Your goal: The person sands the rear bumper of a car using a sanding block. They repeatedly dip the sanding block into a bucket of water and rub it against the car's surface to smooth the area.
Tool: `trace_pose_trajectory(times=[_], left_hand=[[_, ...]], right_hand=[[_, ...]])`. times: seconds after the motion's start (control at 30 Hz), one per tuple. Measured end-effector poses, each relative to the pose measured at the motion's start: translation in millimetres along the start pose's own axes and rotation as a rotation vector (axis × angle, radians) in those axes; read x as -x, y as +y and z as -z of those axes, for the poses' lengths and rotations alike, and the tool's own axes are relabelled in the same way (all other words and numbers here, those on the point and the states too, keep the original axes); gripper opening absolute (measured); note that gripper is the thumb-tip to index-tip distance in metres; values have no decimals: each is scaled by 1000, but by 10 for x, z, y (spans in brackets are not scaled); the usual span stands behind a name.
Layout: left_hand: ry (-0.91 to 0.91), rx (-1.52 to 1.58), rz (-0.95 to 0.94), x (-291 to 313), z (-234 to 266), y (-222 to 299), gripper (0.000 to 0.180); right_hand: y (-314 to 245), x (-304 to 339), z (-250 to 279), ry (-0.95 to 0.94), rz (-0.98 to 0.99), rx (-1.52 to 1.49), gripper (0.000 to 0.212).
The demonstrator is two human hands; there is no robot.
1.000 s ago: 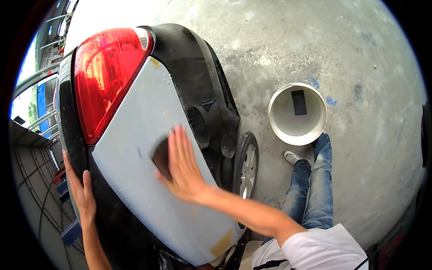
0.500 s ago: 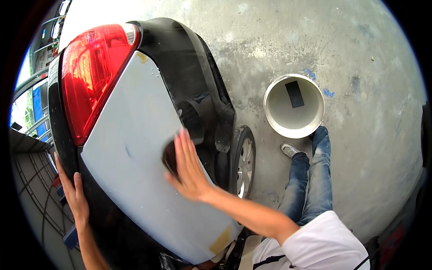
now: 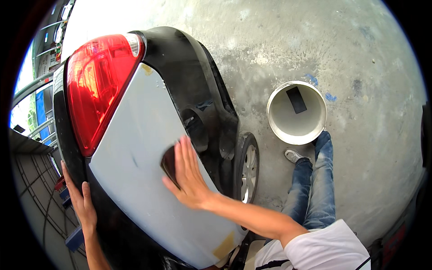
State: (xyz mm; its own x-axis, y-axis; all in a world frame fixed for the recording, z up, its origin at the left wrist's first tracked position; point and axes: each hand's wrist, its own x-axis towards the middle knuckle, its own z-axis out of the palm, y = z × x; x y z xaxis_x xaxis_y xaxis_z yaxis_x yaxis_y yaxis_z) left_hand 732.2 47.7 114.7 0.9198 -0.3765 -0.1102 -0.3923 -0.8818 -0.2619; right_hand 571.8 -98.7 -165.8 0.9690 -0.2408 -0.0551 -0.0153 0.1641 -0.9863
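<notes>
My right hand (image 3: 191,173) lies almost flat over a dark piece of sandpaper (image 3: 168,163) and presses it to the grey primed panel (image 3: 148,135) of a black car. Its fingers point up the panel, and part of the sheet sticks out on the thumb side; the hand is slightly blurred. My left hand (image 3: 82,202), fingers stretched out and thumb apart, rests against the black edge left of the panel and holds nothing. Above the panel sits a red tail light (image 3: 102,90). A tan patch (image 3: 224,245) shows near the panel's lower end.
On the concrete floor (image 3: 369,148) to the right stands a white bucket (image 3: 294,128) with a dark rectangular sheet (image 3: 296,100) inside. My jeans and shoe are just below it. The car's black bumper (image 3: 173,56) and wheel (image 3: 248,168) lie between panel and floor.
The whole view has shifted, so car and bucket appear slightly lower and further right. My right hand stays on the panel with the sandpaper, a little further up it; the left keeps its place.
</notes>
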Motion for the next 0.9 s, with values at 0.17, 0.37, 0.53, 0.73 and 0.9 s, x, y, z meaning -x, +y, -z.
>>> trace_pose_trajectory(times=[0.17, 0.37, 0.53, 0.73, 0.9], left_hand=[[6, 30, 3, -37, -20, 38, 82], [-17, 5, -16, 2, 31, 77, 74], [-17, 13, -33, -21, 8, 56, 76], [-17, 18, -24, -33, 31, 110, 78], [-20, -5, -21, 1, 40, 67, 78]], right_hand=[[-175, -973, 281, -19, -18, -31, 92], [-131, -642, 132, 33, 10, 8, 88], [-75, -1105, 342, -5, 48, -78, 87], [-168, -1217, 282, 63, 39, -33, 84], [-38, -1143, 312, 88, 107, -84, 80]])
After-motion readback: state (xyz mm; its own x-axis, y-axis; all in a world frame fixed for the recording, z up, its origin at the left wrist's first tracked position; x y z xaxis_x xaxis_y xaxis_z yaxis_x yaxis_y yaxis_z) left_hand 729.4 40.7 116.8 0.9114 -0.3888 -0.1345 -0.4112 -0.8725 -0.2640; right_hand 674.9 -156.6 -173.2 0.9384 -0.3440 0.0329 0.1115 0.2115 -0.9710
